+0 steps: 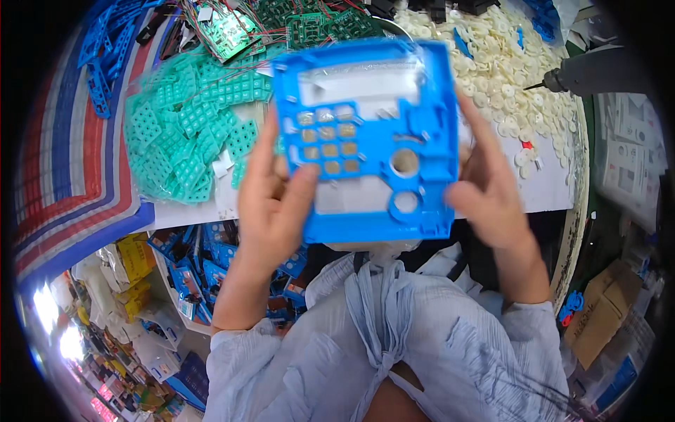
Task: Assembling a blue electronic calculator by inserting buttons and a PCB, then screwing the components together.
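Observation:
I hold a blue plastic panel (365, 141) up in front of me with both hands. It has a long window across the top, a grid of small square openings and two round holes. My left hand (274, 197) grips its left edge, thumb pressed on the front near the square openings. On the other side, my right hand (489, 190) clasps the right edge, fingers behind the panel. A thin clear film seems to cover parts of the panel.
A pile of teal rubber keypads (186, 130) lies on the white table (541, 190) at left, green circuit boards (281, 28) behind it, white round parts (506, 63) heaped at right. A power drill (598, 70) sits far right. Blue packets (197, 267) fill a bin below.

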`<state>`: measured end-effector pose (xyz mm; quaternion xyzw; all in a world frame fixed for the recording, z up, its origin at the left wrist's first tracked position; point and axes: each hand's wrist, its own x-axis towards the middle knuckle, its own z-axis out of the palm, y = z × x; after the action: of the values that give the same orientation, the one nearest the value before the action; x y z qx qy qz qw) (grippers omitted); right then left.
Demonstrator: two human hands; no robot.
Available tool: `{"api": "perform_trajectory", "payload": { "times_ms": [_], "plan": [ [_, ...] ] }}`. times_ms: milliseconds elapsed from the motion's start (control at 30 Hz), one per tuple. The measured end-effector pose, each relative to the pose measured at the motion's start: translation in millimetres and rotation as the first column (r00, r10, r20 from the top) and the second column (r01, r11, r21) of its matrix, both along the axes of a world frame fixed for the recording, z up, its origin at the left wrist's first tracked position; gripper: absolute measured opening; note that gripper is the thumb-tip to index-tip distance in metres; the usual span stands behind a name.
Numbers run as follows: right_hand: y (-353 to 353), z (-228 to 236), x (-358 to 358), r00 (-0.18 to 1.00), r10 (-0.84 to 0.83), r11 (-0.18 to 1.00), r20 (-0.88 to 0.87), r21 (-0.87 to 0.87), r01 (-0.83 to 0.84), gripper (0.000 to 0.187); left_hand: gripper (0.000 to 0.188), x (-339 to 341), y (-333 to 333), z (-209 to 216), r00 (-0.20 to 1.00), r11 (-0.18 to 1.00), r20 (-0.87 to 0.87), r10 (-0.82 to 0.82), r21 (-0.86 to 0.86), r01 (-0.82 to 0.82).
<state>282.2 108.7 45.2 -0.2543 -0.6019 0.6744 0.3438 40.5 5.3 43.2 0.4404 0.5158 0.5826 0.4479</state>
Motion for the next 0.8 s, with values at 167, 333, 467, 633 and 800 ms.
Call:
{"api": "perform_trajectory", "payload": {
  "times_ms": [167, 333, 467, 633, 800],
  "plan": [
    [-26.2, -23.3, -5.4, 0.998, -0.055, 0.941, 0.013, -0.332, 0.056, 0.075, 0.072, 18.4, -14.0, -8.0, 1.000, 1.000, 0.002, -0.011, -0.019, 0.011],
    [-25.6, -29.8, 5.4, 0.966, -0.077, 0.974, 0.247, -0.189, 0.126, 0.083, 0.069, 20.1, -24.5, -42.3, 0.989, 0.984, -0.150, -0.006, -0.179, -0.022],
    [-12.1, -18.8, 6.3, 0.658, -0.184, 0.892, 0.730, 0.406, -0.201, 0.077, 0.073, 20.6, -15.8, -22.4, 0.677, 0.929, -0.714, -0.179, -0.349, -0.123],
    [-5.8, -25.6, -3.5, 0.644, -0.240, 0.776, 0.726, 0.542, -0.322, 0.068, 0.074, 12.2, -10.4, -22.1, 0.575, 0.916, -0.790, -0.213, -0.367, -0.164],
    [-7.2, -9.1, -10.4, 0.551, -0.186, 0.739, 0.814, 0.485, -0.467, 0.067, 0.071, 2.0, -17.0, -22.6, 0.566, 0.918, -0.791, -0.231, -0.370, -0.142]
  ]
}}
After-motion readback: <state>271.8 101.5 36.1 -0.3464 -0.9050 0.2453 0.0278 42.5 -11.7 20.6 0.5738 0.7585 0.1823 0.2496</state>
